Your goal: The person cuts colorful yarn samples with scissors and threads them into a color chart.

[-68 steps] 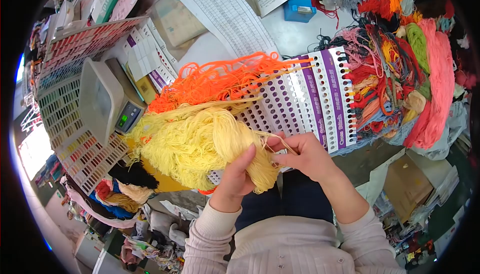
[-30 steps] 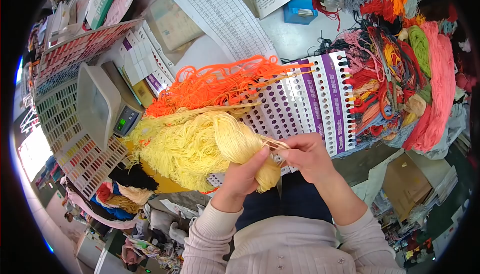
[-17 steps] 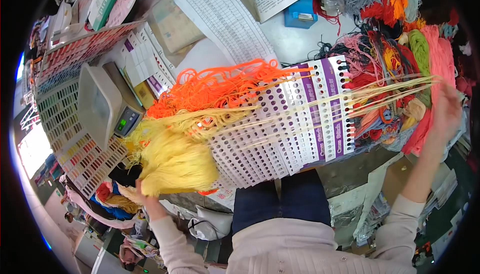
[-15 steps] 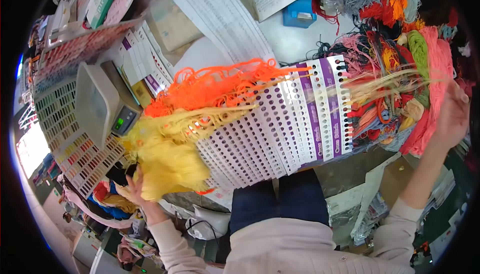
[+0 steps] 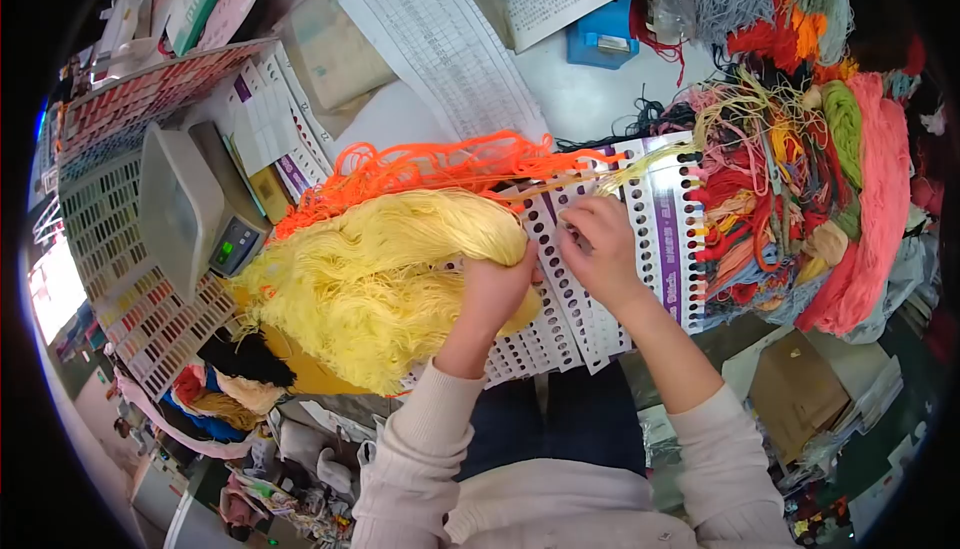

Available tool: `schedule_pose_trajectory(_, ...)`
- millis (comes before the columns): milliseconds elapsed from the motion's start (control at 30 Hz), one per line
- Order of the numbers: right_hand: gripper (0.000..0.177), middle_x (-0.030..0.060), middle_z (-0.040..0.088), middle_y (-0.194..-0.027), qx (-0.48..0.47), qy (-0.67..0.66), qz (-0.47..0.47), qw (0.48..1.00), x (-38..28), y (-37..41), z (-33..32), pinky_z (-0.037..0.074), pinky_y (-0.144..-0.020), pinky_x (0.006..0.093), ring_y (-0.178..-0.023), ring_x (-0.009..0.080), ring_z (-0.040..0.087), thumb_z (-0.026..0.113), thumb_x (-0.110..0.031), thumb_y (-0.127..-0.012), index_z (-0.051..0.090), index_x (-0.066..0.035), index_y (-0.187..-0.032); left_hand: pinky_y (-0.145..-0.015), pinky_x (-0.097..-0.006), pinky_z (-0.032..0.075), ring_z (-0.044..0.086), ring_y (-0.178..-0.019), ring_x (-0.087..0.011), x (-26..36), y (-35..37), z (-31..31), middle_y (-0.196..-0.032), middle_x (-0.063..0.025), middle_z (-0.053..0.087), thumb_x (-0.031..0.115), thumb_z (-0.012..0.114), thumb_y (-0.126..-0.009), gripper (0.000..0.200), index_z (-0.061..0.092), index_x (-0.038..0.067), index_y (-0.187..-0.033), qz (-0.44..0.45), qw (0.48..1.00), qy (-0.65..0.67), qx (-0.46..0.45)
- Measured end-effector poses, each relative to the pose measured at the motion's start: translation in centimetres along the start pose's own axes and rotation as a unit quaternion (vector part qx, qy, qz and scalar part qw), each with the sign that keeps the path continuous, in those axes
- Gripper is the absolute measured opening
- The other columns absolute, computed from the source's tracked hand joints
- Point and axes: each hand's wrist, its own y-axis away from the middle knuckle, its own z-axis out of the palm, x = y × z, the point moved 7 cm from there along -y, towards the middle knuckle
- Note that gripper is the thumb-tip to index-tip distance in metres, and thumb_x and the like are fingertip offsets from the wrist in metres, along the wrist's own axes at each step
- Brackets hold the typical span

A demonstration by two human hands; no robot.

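A large hank of pale yellow embroidery thread point(image 5: 380, 259) lies across the left part of the row of cards. My left hand point(image 5: 497, 289) is wrapped round the right end of this hank. Just to its right, my right hand point(image 5: 607, 251) hovers over the white punched thread cards point(image 5: 655, 249), with its fingers curled together; what they pinch, if anything, is too small to make out. Light yellow strands point(image 5: 640, 167) lie over the cards' top ends. Behind the yellow hank runs a tangle of bright orange thread point(image 5: 430, 164).
A heap of mixed coloured threads point(image 5: 770, 199) borders the cards on the right, beside a coral-pink hank point(image 5: 870, 199). At left stand a scale with a white tray point(image 5: 180, 199) and a plastic basket point(image 5: 110, 219). Printed sheets point(image 5: 440, 44) and a blue box point(image 5: 603, 47) lie at the back.
Both hands have come inward to the middle, the left from the far left and the right from the far right. The left now grips the yellow hank's right end; pale strands moved onto the right heap.
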Motion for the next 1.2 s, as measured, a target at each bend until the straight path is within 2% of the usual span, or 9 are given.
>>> schedule_pose_trajectory(200,0.036,0.0090,0.047,-0.087,-0.094,0.034,-0.078,0.992,-1.7,0.7,0.9,0.036,-0.070,0.0333,-0.078,0.0231,0.047,0.063,-0.012,-0.056,0.055,-0.003,-0.090,-0.046,-0.0218,0.040,0.048,-0.050,-0.0096,0.1,-0.7,0.6,-0.065,-0.0050,0.052,0.000,0.047,-0.078,0.006,0.048,-0.001,-0.083,-0.025,0.998,0.037,-0.033)
schedule_pose_trajectory(400,0.032,0.0093,0.047,-0.086,-0.085,-0.027,-0.003,0.996,-0.1,0.5,1.0,0.038,-0.070,0.0320,-0.077,0.0236,0.046,0.064,-0.011,-0.057,0.056,-0.006,-0.088,-0.047,-0.0179,0.037,0.044,-0.049,-0.0062,-1.2,-1.5,0.1,-0.061,-0.0013,0.050,0.004,0.048,-0.080,0.007,0.050,0.002,-0.085,-0.031,0.994,0.103,-0.015)
schedule_pose_trajectory(567,0.022,0.0088,0.049,-0.081,-0.083,-0.080,0.009,0.993,0.3,0.2,0.9,0.039,-0.068,0.0294,-0.076,0.0222,0.047,0.058,-0.001,-0.064,0.057,-0.005,-0.086,-0.043,-0.0147,0.030,0.034,-0.044,-0.0023,1.1,1.9,-0.4,-0.055,0.0051,0.040,0.009,0.041,-0.083,0.018,0.049,0.003,-0.097,-0.174,0.825,0.475,-0.252)
schedule_pose_trajectory(667,0.019,0.0065,0.052,-0.075,-0.049,-0.239,0.088,0.966,1.9,0.6,1.1,0.037,-0.068,0.0296,-0.073,0.0219,0.048,0.056,0.001,-0.066,0.058,-0.005,-0.084,-0.043,-0.0178,0.034,0.040,-0.047,-0.0046,-0.2,0.7,0.4,-0.055,0.0034,0.043,0.011,0.046,-0.081,0.022,0.050,0.004,-0.101,-0.185,0.908,0.289,-0.238)
schedule_pose_trajectory(733,0.021,0.0053,0.051,-0.076,-0.059,-0.290,0.135,0.946,2.4,0.4,1.0,0.037,-0.068,0.0314,-0.074,0.0221,0.048,0.058,-0.004,-0.064,0.058,-0.006,-0.085,-0.045,-0.0197,0.036,0.044,-0.050,-0.0060,-0.9,-0.7,1.1,-0.059,0.0012,0.048,0.014,0.049,-0.079,0.022,0.051,0.003,-0.099,-0.138,0.970,0.057,-0.193)
schedule_pose_trajectory(800,0.026,0.0057,0.050,-0.079,-0.075,-0.128,0.061,0.987,1.0,-0.2,1.0,0.038,-0.069,0.0323,-0.076,0.0221,0.047,0.060,-0.009,-0.062,0.057,-0.006,-0.088,-0.048,-0.0218,0.040,0.050,-0.053,-0.0082,-0.5,-0.5,-0.1,-0.072,-0.0026,0.056,0.019,0.055,-0.077,0.022,0.053,0.003,-0.092,-0.125,0.982,-0.092,-0.104)
schedule_pose_trajectory(967,0.036,0.0068,0.046,-0.081,-0.126,-0.037,0.089,0.987,0.7,-0.4,2.3,0.036,-0.075,0.0340,-0.082,0.0226,0.044,0.062,-0.018,-0.058,0.056,-0.008,-0.092,-0.052,-0.0224,0.042,0.048,-0.052,-0.0070,5.5,3.9,-13.6,-0.067,-0.0002,0.052,0.015,0.047,-0.080,0.021,0.050,0.003,-0.096,-0.032,0.993,0.087,0.069)
schedule_pose_trajectory(1167,0.036,0.0071,0.045,-0.081,-0.092,0.037,0.027,0.995,0.1,-0.9,2.3,0.035,-0.075,0.0343,-0.083,0.0241,0.042,0.061,-0.016,-0.058,0.056,-0.008,-0.092,-0.061,-0.0273,0.046,0.050,-0.056,-0.0078,7.4,9.9,-27.1,-0.064,0.0013,0.049,0.012,0.043,-0.080,0.033,0.045,-0.001,-0.110,0.024,0.907,0.223,0.356)
schedule_pose_trajectory(1200,0.035,0.0071,0.045,-0.081,-0.085,0.034,0.026,0.995,-0.2,-0.8,2.1,0.035,-0.075,0.0344,-0.083,0.0242,0.042,0.062,-0.015,-0.058,0.056,-0.008,-0.092,-0.064,-0.0300,0.047,0.052,-0.059,-0.0103,6.2,9.3,-25.2,-0.067,-0.0007,0.050,0.012,0.043,-0.080,0.033,0.045,-0.003,-0.110,0.015,0.947,0.271,0.173)
